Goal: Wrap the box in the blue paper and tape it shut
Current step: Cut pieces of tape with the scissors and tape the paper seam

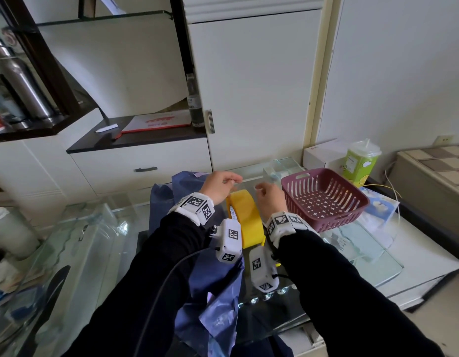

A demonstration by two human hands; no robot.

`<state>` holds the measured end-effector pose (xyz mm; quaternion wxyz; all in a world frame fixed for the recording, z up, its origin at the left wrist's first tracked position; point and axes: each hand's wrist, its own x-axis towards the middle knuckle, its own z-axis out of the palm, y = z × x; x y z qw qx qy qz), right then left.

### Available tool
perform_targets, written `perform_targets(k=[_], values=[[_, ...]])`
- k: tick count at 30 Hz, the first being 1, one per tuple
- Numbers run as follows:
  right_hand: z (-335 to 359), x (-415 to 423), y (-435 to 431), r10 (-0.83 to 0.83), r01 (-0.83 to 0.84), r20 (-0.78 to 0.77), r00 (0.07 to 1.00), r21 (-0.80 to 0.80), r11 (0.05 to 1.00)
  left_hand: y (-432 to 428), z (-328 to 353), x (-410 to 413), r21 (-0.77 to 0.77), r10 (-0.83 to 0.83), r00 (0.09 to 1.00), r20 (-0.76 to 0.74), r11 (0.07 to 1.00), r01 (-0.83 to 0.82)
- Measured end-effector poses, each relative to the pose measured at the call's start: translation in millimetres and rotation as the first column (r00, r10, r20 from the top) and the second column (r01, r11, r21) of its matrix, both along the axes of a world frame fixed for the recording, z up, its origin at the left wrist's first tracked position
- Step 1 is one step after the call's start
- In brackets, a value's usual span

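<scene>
Fingers [232, 179] of the left hand [218, 188] are curled with the tips pinched together. Right hand [269, 199] is the same, and both hands sit close together over the glass worktop [364, 256]. They seem to pinch a thin clear tape strip [237, 179] stretched between them, hard to make out. Yellow tape roll [245, 219] stands on edge between the wrists. Crumpled blue paper [215, 313] lies on the worktop under the forearms and left of the left hand; box can't be made out. Purple basket [326, 202] sits just right of the right hand.
</scene>
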<state>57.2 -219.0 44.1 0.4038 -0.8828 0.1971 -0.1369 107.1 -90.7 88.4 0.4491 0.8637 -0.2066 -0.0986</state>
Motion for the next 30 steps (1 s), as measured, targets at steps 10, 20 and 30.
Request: perform_targets(k=[10,20,30], values=[[15.4,5.6,5.0,0.044,-0.047,0.049,0.998,0.078,0.996,-8.4,-7.3,-5.6,-0.052,-0.010,1.000,0.001,0.999,0.010],[20.2,-1.5,9.4,-0.005,-0.004,0.085,0.996,0.104,0.995,1.7,-12.5,-8.6,-0.245,0.094,0.993,-0.078,0.963,-0.110],[7.8,-26.2,28.0,0.028,-0.025,0.149,0.988,-0.022,0.999,19.1,-19.0,-37.8,-0.402,0.155,0.953,-0.262,0.880,-0.254]])
